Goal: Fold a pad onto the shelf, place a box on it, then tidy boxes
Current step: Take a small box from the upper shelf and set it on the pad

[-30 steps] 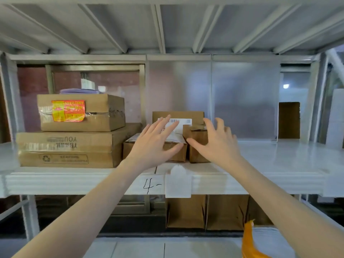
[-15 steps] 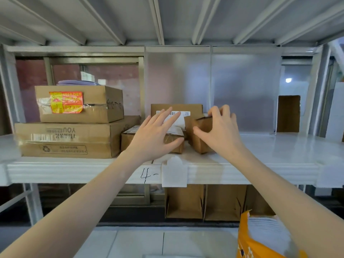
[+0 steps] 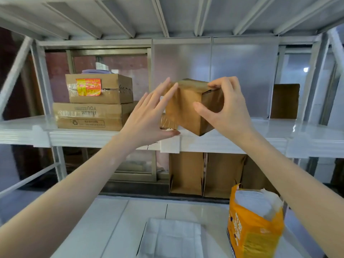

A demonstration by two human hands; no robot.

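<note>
Box [image 3: 188,110], small and of brown cardboard, is held tilted above the front edge of the white shelf [image 3: 279,135]; the right hand [image 3: 226,110] pinches it, fingers on top and thumb on the near face. The left hand [image 3: 149,116] is spread flat, fingertips against its left side, gripping nothing. Two stacked boxes [image 3: 93,103] stand at far left. Near, below, lie one white pad [image 3: 173,237] and one orange pack [image 3: 255,224].

The right hand [image 3: 226,110] grips a small brown box [image 3: 188,108] tilted above the shelf [image 3: 279,135] edge — the left hand [image 3: 149,118], fingers spread, lies flat on its left side. Two stacked boxes [image 3: 93,103] stand left; an orange bag [image 3: 255,226] stands below.
</note>
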